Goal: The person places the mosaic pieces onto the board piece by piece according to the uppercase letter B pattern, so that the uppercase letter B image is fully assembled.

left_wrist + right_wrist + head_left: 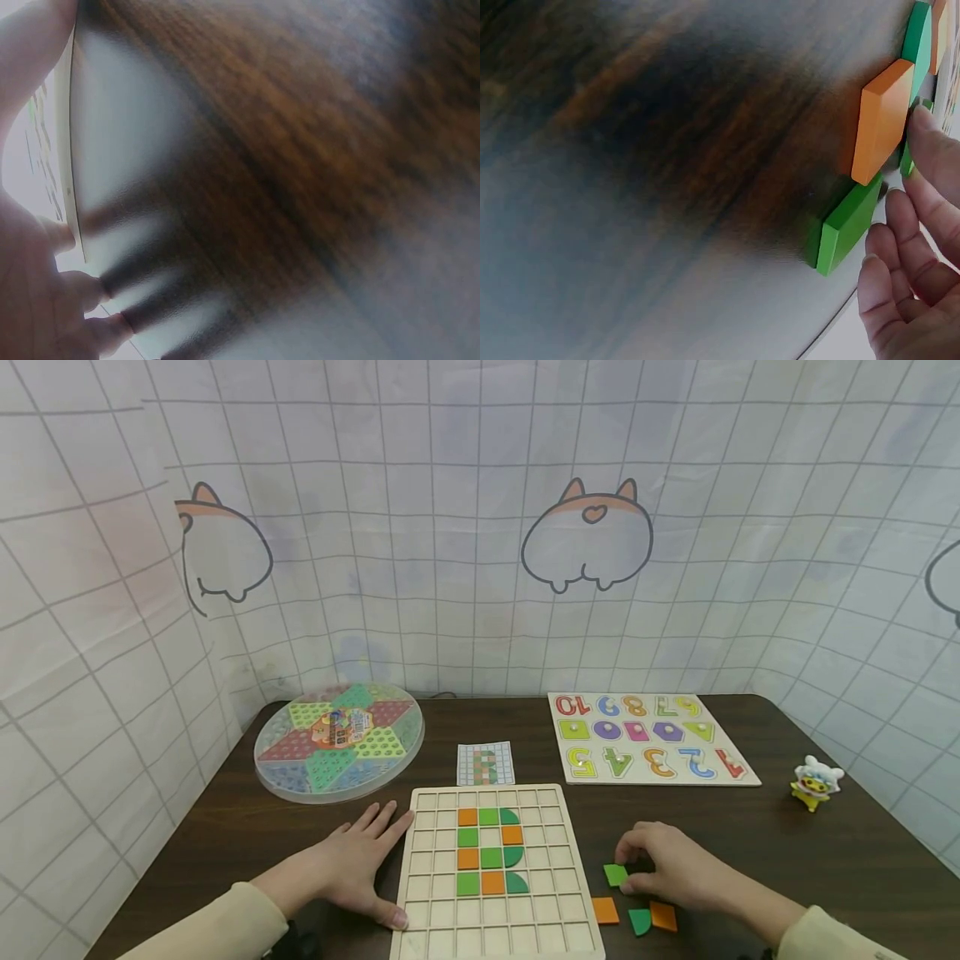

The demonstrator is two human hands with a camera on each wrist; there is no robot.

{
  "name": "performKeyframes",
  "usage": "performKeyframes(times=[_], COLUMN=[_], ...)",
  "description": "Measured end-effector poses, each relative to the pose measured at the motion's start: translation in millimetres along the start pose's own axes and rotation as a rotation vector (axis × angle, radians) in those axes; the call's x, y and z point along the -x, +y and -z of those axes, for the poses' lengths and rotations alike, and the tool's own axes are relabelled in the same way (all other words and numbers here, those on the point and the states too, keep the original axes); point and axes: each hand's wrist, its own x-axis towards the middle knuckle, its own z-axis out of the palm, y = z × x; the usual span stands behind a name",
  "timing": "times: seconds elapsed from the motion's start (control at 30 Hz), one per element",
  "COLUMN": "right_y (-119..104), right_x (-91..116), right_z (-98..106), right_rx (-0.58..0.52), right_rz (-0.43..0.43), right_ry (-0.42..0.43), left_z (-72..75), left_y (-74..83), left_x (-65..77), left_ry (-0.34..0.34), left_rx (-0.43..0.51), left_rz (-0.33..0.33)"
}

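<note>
My left hand [358,864] lies with fingers spread at the left edge of a pale wooden grid board [442,939], its thumb touching the rim. Orange squares, light green squares and dark green rounded pieces fill a block of cells in the board's upper middle. To the right of the board, my right hand [671,868] pinches a light green square tile [616,875] between thumb and index finger, close over the table. Another green tile [849,229] lies beneath the curled fingers in the right wrist view, hidden by the hand in the head view.
Loose by the board's lower right are an orange square [605,911], a dark green rounded piece [640,922] and another orange tile [663,916]. Behind stand a pattern card [486,764], a round star-patterned game board [339,743], a number puzzle [652,739] and a small figurine [814,782].
</note>
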Motion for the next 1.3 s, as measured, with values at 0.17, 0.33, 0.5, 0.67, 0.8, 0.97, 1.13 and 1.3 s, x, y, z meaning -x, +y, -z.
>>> performKeyframes(times=[0.17, 0.33, 0.5, 0.67, 0.8, 0.97, 1.13, 1.3], right_y=[-5.8, -16.4, -33.3, -55.0, -63.5, -50.0, -28.7, -21.0], right_x=[-2.0, -6.0, -13.8, -25.0, -28.7, -25.8, -19.5, -16.1], right_z=[2.1, 3.4, -2.3, -8.4, -9.1, -4.9, -3.2, -5.0], right_rx=[-0.071, -0.228, -0.424, -0.545, -0.54, -0.393, -0.263, -0.139], right_rz=[-0.061, -0.081, -0.06, -0.051, -0.057, -0.133, -0.224, -0.19], right_ry=[0.056, 0.116, 0.093, 0.058, 0.063, 0.114, 0.11, 0.082], left_z=[2.2, 0.1, -4.6, 2.6, 8.1, -2.2, 6.4, 9.7], left_y=[2.2, -2.4, -7.7, 2.9, 11.4, -1.7, 9.0, 11.8], left_x=[1.3, -1.7, -5.3, 2.2, 7.7, -1.5, 5.4, 6.5], left_ry=[-0.008, -0.013, 0.0, -0.008, -0.018, -0.001, -0.025, -0.041], left_rx=[-0.006, -0.011, 0.001, -0.003, -0.007, 0.011, -0.013, -0.011], left_rz=[-0.011, -0.017, -0.002, 0.017, 0.011, 0.003, 0.003, 0.015])
